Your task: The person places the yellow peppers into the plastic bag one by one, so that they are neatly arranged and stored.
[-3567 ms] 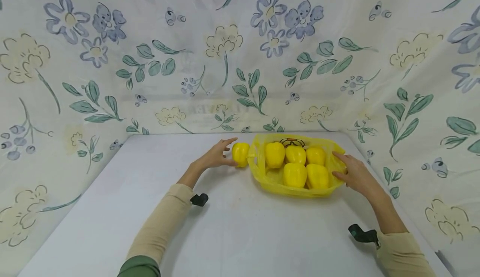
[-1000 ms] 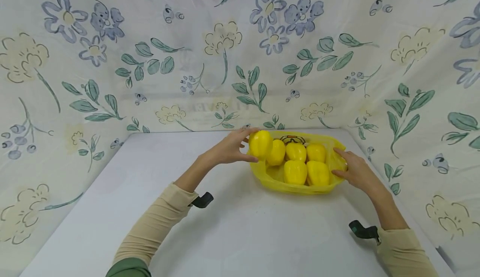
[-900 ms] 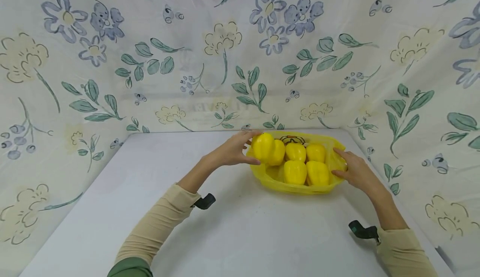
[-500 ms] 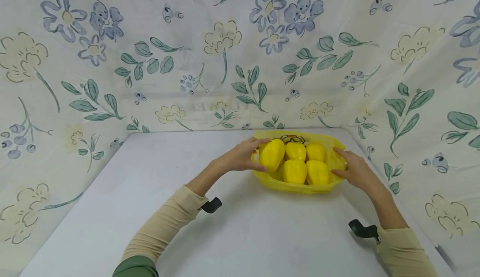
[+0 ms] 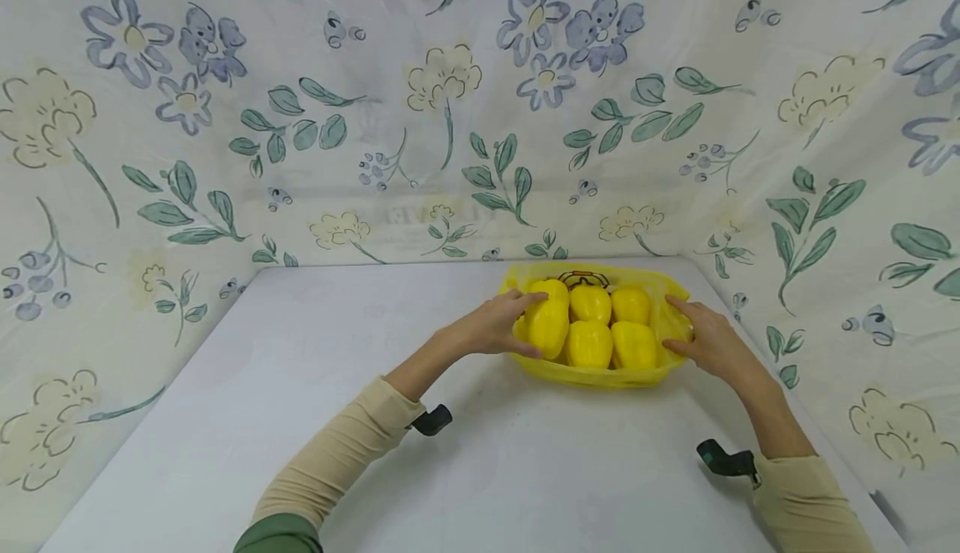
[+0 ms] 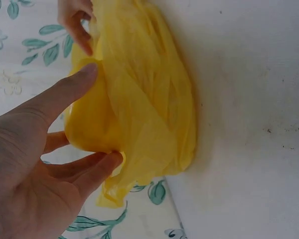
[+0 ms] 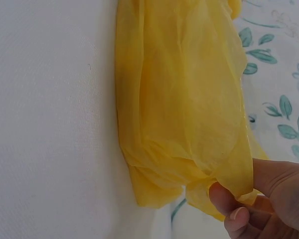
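A yellow plastic bag lies spread open at the back right of the table, with several yellow bell peppers inside. At its left end my left hand holds one bell pepper, low among the others. In the left wrist view, thumb and fingers span that pepper, which sits at the mouth of the bag. My right hand pinches the bag's right edge; the right wrist view shows the thin film of the bag between thumb and fingers.
The white table runs back to a wall of flower-print cloth, close behind the bag. Black wrist cameras jut inward from both sleeves over the tabletop.
My left hand has taken the loose pepper from beside the bag, lifted it over the left edge and lowered it in, moving right and toward me. The right hand keeps its place on the bag.
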Demonstrator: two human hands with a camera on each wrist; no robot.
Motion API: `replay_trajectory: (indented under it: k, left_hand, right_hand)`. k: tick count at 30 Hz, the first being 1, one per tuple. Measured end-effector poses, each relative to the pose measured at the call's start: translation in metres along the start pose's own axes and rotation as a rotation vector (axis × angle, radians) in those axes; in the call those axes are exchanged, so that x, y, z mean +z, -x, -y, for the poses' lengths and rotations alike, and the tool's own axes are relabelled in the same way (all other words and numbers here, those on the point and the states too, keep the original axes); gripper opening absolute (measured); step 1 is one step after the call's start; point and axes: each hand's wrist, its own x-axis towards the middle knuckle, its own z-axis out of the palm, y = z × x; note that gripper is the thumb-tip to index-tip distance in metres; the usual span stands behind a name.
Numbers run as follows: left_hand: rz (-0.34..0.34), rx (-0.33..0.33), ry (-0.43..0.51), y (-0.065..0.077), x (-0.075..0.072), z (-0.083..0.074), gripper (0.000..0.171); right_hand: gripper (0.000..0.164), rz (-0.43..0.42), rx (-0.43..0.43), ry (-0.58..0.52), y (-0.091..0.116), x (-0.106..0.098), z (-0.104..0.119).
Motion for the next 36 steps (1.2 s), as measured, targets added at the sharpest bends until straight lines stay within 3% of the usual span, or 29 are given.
replay_trajectory:
  k: [14,25,36]
  left_hand:
    - [0.033,-0.001,-0.01,0.0022,-0.0008,0.0017,0.091]
    - [0.01,0.046,-0.003,0.0002,-0.0036,0.0011,0.066]
    - [0.091,0.094,-0.059,-0.0038,-0.001,-0.0015,0.058]
  right_hand:
    - [0.073,0.001,0.003,0.019,0.0003,0.0003,0.0007]
    - [0.073,-0.008,-0.011,0.02,-0.0001,-0.0006,0.0005]
    - [0.072,-0.01,-0.013,0.012,0.0008,-0.0009,0.0003]
